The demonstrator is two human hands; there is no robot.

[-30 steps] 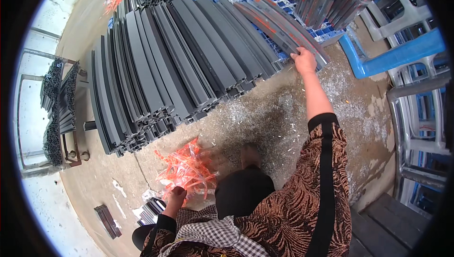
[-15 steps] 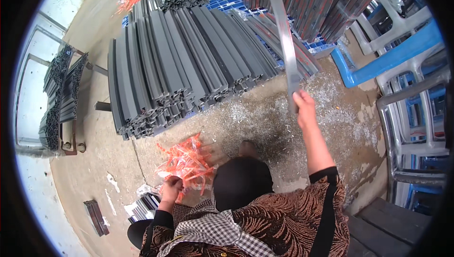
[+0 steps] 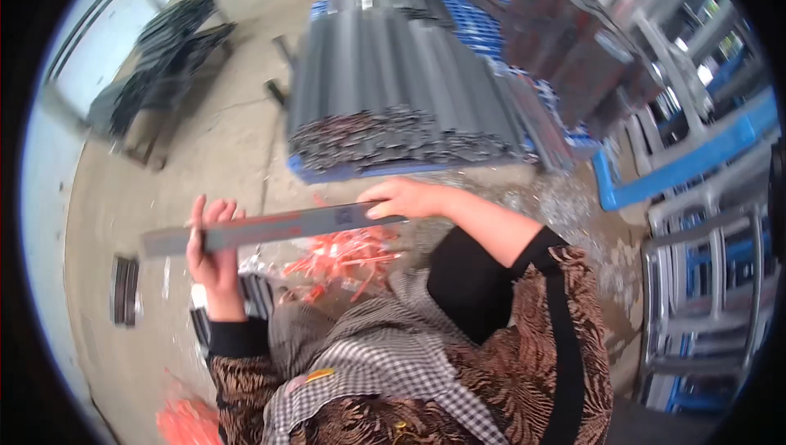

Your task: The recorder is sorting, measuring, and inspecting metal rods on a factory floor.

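Both my hands are on a long grey profile bar [image 3: 282, 228], which lies nearly level across my front and has reddish marks along its face. My right hand [image 3: 405, 198] pinches its right end between thumb and fingers. Toward the left end, my left hand [image 3: 214, 261] is wrapped loosely round the bar, its fingertips rising above the upper edge. Motion blurs that end. Behind and below the bar, a pile of orange plastic film strips [image 3: 352, 257] lies on the floor. Beside my left forearm is a small bundle of dark profiles [image 3: 256, 293].
Ahead, a large stack of grey profiles [image 3: 385, 60] rests on a blue pallet [image 3: 336, 173]. A wrapped profile stack [image 3: 565, 44] stands behind it to the right. Metal racks [image 3: 708, 281] with a blue bar [image 3: 696, 158] line the right. A loaded cart [image 3: 164, 60] stands far left.
My right hand has lowered the bar from upright at the right to level in front of me. My left hand has moved up and left from the orange strips onto the bar. The view has shifted.
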